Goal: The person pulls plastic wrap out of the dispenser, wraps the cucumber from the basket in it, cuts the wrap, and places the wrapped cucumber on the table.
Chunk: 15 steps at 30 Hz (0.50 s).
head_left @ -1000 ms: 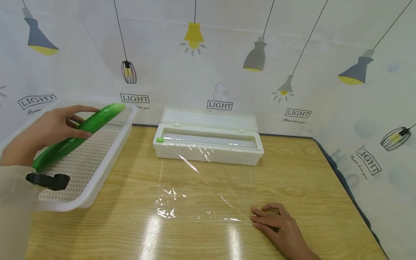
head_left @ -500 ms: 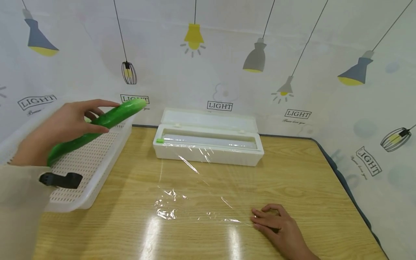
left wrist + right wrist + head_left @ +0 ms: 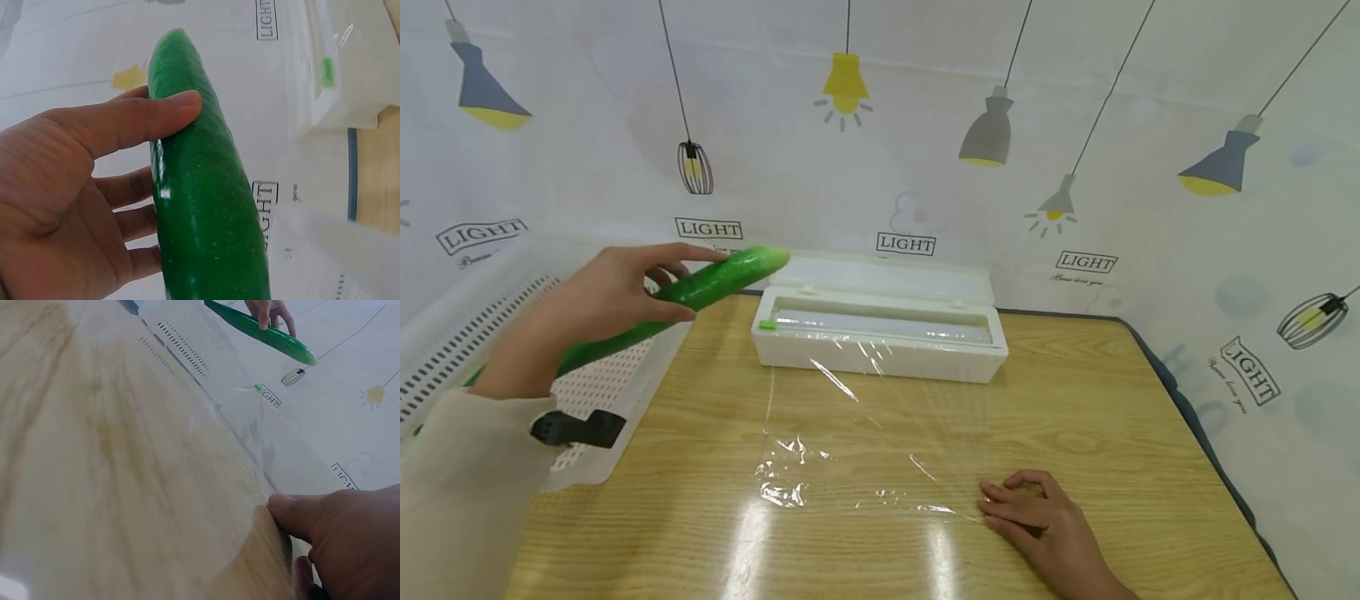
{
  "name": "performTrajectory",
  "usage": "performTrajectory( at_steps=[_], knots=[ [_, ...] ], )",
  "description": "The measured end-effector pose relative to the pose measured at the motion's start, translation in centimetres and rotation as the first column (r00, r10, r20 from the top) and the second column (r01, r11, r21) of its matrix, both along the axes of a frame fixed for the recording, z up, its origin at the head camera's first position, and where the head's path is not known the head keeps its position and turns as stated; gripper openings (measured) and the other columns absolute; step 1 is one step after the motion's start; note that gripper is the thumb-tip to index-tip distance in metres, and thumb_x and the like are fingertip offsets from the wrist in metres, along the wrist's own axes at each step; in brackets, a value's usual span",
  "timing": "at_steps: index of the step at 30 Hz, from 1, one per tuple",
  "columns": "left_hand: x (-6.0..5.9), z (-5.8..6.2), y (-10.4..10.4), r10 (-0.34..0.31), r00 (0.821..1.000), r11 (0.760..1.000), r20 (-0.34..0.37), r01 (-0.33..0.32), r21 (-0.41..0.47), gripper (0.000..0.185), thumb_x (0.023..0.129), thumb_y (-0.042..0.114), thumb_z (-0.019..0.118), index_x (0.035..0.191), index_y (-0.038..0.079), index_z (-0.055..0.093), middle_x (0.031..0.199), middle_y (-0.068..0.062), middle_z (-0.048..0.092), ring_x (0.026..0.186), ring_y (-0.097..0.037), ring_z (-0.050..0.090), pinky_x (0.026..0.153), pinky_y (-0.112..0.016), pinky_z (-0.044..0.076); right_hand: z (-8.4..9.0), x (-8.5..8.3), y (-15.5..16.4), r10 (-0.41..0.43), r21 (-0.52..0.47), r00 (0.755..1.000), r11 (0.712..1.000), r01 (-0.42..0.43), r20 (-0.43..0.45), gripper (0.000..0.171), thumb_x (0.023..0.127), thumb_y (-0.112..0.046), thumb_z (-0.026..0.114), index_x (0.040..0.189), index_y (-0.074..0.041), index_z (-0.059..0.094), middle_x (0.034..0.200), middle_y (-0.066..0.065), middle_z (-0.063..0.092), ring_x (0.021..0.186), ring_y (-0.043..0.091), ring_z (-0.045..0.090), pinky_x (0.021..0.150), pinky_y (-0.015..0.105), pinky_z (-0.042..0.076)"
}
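In the head view my left hand (image 3: 602,304) grips a long green cucumber (image 3: 722,279), thumb on one side and fingers on the other. The cucumber is raised over the basket's right side, its pale tip overlapping the left end of the film box (image 3: 880,357). Thumb and fingers wrap the cucumber (image 3: 203,187) in the left wrist view. Clear cling film (image 3: 835,383) runs from the open box toward me over the table. At the film's near right corner, my right hand (image 3: 1048,525) pinches its edge close over the wood.
A white perforated basket (image 3: 651,375) stands at the left, partly behind my left arm. The film box has its lid (image 3: 880,279) raised at the back and a green slider (image 3: 767,325) at its left end. A patterned cloth backdrop (image 3: 1075,125) borders the wooden table (image 3: 1112,400).
My left hand has carried the cucumber to the right, from over the basket toward the film box. My right hand and the cling film have stayed in place.
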<state>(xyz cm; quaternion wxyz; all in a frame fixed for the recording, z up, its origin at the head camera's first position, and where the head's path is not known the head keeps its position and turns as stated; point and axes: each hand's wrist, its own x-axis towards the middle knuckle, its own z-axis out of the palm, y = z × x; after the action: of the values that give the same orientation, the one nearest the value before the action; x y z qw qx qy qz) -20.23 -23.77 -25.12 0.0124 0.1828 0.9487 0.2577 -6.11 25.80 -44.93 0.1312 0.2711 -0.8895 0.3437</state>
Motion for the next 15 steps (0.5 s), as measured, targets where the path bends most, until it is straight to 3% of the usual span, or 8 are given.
performTrajectory(
  at_steps=[4,8,15],
  knots=[
    [0.2,-0.3,1.2,-0.087,0.995,0.994,-0.042,0.089,0.057,0.067,0.079,0.012,0.08,0.138,0.028,0.052,0.107,-0.012,0.063,0.093,-0.026,0.06,0.07,-0.039,0.048,-0.1,0.0,0.0,0.004,-0.003,1.0,1.0,-0.004,-0.011,0.031,0.079,-0.008,0.077,0.107,-0.02,0.075,0.116,-0.004,0.067,0.106,0.015,0.049,0.079,0.012,0.043],
    [0.2,-0.7,2.3,-0.145,0.987,0.987,-0.064,0.149,0.057,0.065,0.08,0.013,0.079,0.137,0.028,0.053,0.103,-0.008,0.064,0.091,-0.022,0.06,0.072,-0.039,0.049,-0.2,0.0,0.0,0.013,-0.022,1.0,1.0,-0.013,-0.024,0.031,0.079,-0.007,0.077,0.107,-0.02,0.075,0.115,-0.003,0.067,0.105,0.015,0.049,0.077,0.012,0.043],
    [0.4,-1.3,4.5,-0.172,0.985,0.982,-0.031,0.174,0.076,0.062,0.08,0.01,0.078,0.135,0.026,0.055,0.108,-0.011,0.063,0.092,-0.025,0.059,0.073,-0.041,0.049,-0.1,-0.1,0.0,0.005,-0.019,1.0,1.0,-0.005,0.004,0.031,0.079,-0.008,0.077,0.107,-0.019,0.075,0.115,-0.004,0.067,0.106,0.015,0.048,0.078,0.013,0.044]
  ],
)
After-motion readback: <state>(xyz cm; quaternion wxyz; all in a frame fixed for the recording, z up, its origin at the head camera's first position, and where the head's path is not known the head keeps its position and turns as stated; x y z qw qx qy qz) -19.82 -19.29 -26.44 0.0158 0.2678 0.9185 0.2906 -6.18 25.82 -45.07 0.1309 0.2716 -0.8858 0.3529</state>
